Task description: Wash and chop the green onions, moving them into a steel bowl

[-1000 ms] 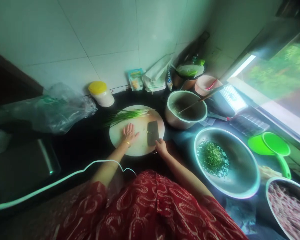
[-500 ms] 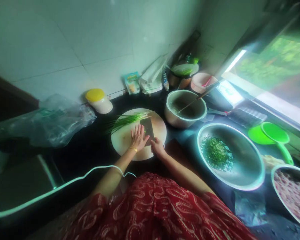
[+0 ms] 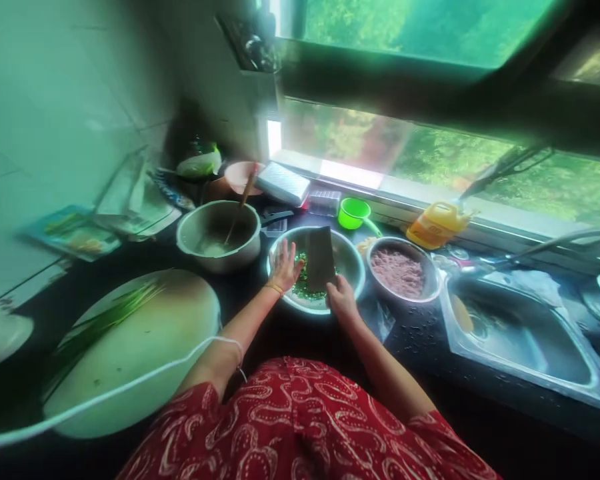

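My right hand (image 3: pixel 341 299) grips the handle of a dark cleaver (image 3: pixel 320 265), whose broad blade is held over a steel bowl (image 3: pixel 353 257) of chopped green chives (image 3: pixel 305 283). My left hand (image 3: pixel 285 265) is over the same bowl with fingers spread, its palm beside the blade's left face. A thin bangle sits on the left wrist. To the left lies a round pale cutting board (image 3: pixel 145 347) with whole chive stalks (image 3: pixel 97 327) along its far edge.
A pot (image 3: pixel 219 235) with a wooden utensil stands left of the bowl. A second steel bowl (image 3: pixel 401 272) holds minced meat. A steel sink (image 3: pixel 520 337) is at the right. A green ladle (image 3: pixel 353 213), oil bottle (image 3: pixel 437 223) and packets line the window sill and wall.
Both hands left the cutting board and moved right to the steel bowl with the cleaver. My view has swung right, so the board now sits at the lower left.
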Available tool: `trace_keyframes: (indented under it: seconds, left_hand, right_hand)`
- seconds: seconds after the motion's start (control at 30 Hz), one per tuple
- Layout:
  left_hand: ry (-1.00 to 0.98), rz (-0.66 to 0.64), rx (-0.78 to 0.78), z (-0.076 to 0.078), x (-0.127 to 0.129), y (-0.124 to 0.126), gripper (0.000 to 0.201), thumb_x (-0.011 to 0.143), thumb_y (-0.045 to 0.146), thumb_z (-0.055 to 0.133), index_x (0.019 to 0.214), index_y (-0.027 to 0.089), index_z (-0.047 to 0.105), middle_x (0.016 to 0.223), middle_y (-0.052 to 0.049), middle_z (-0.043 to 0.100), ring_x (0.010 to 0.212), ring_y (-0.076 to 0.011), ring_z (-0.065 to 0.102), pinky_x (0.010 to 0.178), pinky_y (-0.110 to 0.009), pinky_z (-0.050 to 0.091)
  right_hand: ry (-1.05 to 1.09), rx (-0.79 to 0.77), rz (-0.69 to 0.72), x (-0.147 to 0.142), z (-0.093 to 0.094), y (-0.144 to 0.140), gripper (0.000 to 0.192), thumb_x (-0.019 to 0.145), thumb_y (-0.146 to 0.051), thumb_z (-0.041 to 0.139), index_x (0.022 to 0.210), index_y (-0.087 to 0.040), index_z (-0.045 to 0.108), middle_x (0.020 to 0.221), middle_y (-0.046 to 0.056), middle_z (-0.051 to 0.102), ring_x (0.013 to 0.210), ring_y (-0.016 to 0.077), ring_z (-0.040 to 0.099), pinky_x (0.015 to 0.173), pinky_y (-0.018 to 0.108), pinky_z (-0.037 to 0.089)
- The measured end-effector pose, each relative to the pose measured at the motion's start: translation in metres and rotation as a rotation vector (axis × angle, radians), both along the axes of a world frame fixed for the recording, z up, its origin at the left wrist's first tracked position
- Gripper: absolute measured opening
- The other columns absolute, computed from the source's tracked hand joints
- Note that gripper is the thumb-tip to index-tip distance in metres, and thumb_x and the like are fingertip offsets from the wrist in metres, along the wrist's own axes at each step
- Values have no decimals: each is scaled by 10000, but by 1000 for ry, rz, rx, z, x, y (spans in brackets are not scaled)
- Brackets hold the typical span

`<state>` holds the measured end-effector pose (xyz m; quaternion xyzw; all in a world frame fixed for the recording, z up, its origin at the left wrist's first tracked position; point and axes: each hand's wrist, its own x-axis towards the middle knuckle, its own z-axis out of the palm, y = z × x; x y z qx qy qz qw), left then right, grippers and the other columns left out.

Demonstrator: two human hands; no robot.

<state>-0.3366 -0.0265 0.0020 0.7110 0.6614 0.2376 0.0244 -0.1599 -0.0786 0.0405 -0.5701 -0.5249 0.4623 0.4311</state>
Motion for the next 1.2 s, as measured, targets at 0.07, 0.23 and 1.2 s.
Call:
trace_keyframes:
  seconds: [0.07,0.23,1.2]
  left_hand:
    - [-89,-21,71,5,12,16,602,986,463,200,1480,133,300,1523,-179,325,1431,-291,247,1132,-518,243]
    - [-133,-182,73,3,37,22,391,960,233,304,1220,166,588,1205,-132,614,1162,-234,547,1021,-414,405]
    - [111,671,-496,-63,-353,-228,282,899,267,485,1118,127,597,1110,-179,593,1090,-306,533,900,-401,421]
  right_hand:
    - [-77,80,-90,36,4,5,113,750,-325,453,797,-224,468,491,-93,421,432,100,411,438,230,337]
    - [-156,165,-166,84,13,13,194,781,-363,469,861,-197,530,536,-68,469,483,118,435,498,249,362]
    - [-716,304,830,-238,-44,-67,245,887,-270,367,728,-206,543,648,11,586,584,145,517,562,237,369]
